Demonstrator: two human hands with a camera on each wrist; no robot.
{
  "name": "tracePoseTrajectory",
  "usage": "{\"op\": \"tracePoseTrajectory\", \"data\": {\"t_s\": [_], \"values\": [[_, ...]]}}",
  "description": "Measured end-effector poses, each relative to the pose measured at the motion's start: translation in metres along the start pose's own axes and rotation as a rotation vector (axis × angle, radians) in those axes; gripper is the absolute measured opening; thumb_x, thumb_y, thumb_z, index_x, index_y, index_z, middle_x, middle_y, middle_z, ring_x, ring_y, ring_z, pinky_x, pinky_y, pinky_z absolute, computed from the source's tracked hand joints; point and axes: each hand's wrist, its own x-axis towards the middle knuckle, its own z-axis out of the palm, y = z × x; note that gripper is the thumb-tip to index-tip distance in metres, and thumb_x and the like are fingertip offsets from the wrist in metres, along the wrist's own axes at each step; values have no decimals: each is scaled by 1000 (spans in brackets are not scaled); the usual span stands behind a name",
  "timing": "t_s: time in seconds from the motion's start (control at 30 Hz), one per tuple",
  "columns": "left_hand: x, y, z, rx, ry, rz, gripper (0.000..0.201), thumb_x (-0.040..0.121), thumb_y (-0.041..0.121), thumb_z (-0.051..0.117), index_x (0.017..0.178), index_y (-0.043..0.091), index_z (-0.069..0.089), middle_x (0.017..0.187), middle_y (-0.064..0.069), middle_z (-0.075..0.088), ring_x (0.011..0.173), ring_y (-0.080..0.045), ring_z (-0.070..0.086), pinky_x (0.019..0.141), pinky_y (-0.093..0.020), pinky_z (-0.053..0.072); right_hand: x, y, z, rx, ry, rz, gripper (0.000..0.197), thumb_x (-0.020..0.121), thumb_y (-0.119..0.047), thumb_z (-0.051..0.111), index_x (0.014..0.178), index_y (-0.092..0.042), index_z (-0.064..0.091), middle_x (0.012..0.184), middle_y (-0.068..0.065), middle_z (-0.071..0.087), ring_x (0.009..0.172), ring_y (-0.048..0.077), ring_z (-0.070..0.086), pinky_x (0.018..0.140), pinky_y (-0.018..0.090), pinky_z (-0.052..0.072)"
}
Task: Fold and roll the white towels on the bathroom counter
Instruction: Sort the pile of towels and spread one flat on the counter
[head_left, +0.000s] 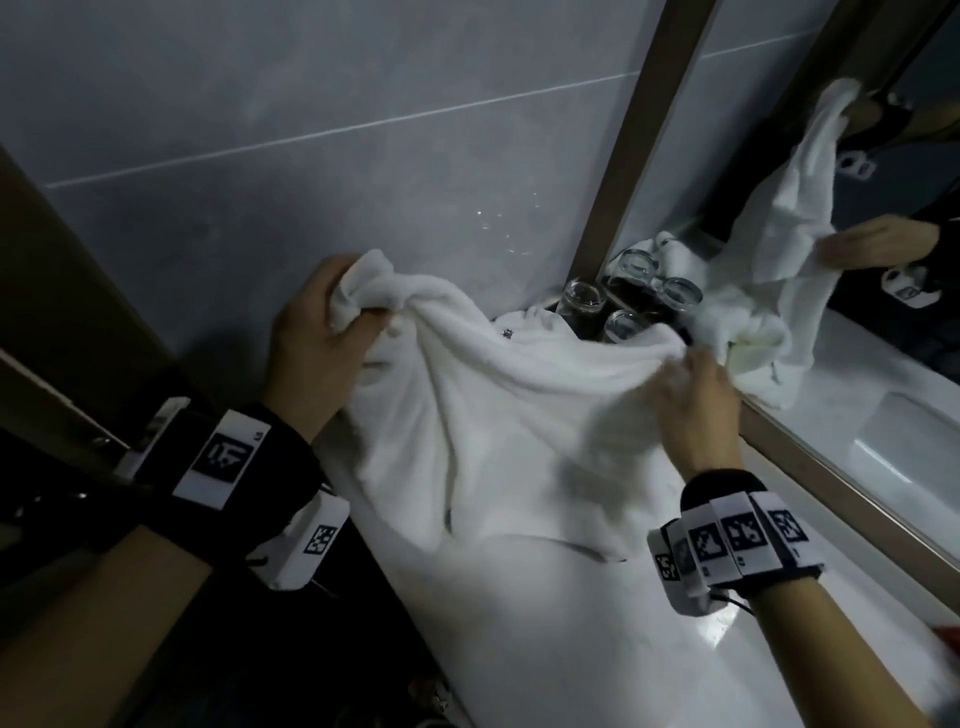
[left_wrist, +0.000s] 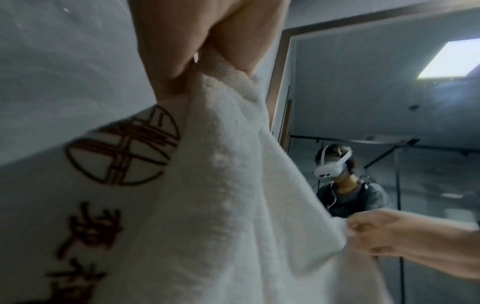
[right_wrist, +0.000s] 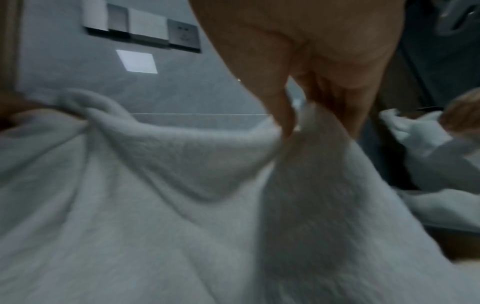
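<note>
Barely begun, I'd say; left hand (head_left: 311, 332) and right hand (head_left: 701, 395) each pinch the towel (head_left: 493, 415), unfolded over the table (head_left: 571, 649); another towel (head_left: 748, 332) waits crumpled.

The head view looks down along the counter (head_left: 597, 649) toward the corner; each wrist view sits close under its hand, facing the other; all three share the towel (head_left: 493, 415) stretched between them
</note>
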Motion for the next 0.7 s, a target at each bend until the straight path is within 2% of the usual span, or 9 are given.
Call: {"op": "tracePoseTrajectory", "data": {"t_s": [0.07,0.17,0.2,0.27,0.33,0.43,0.53,0.63,0.7], "values": [[2,15,8,-27,-44,85,22,82,16,62,104,17,57,91,18,57,83,15,53,77,-2,39,-13,-27,1,140,-169,-172,80,75,-21,75,140,-7,31,135,18,43,122,28,43,101,36,36],[0,43,28,-31,-264,221,28,80,24,55,106,14,56,109,3,60,104,-7,56,93,-16,41,-32,-79,6,340,-502,-346,107,56,-47,83,142,-32,21,134,-9,44,117,4,49,94,19,43],[-2,50,34,-29,-327,247,31,79,24,55,107,12,56,111,-3,61,106,-15,56,96,-24,42,-36,-92,10,333,-533,-377,101,56,-49,82,139,-31,26,127,-13,49,113,3,52,88,13,44],[-4,60,41,-38,-375,243,36,79,24,57,114,16,55,113,-10,60,107,-20,56,98,-34,43,-37,-113,15,308,-455,-390,66,66,-40,79,121,-22,47,106,-11,58,100,9,59,71,10,43],[-1,60,38,-76,-382,181,43,75,35,65,115,26,52,115,-7,57,106,-16,55,96,-32,45,-35,-119,17,358,-389,-374,33,73,-30,75,102,-23,59,94,-6,64,93,14,62,69,19,43],[4,47,20,-65,-424,59,78,51,54,75,119,37,41,128,0,47,115,-8,47,92,-19,40,-38,-115,18,563,-464,-252,25,80,-18,71,102,-10,62,99,3,67,92,16,63,76,33,49],[-5,32,8,-44,-534,-72,99,43,52,81,127,48,27,136,13,38,120,0,41,92,-13,38,-44,-111,17,840,-559,-68,30,84,-20,66,109,-6,56,96,6,66,84,18,62,70,41,48],[-20,16,5,-208,-585,-243,70,49,37,89,108,41,52,107,23,66,98,5,62,72,-12,52,-45,-112,17,996,-632,-13,39,85,-24,61,119,-10,50,106,12,64,93,27,63,77,57,49],[-26,11,3,-238,-541,-312,44,55,37,83,94,32,64,92,17,73,86,-2,69,64,-17,55,-44,-112,20,988,-620,-1,38,88,-21,60,121,-11,44,110,11,63,92,24,66,72,50,55]]}}
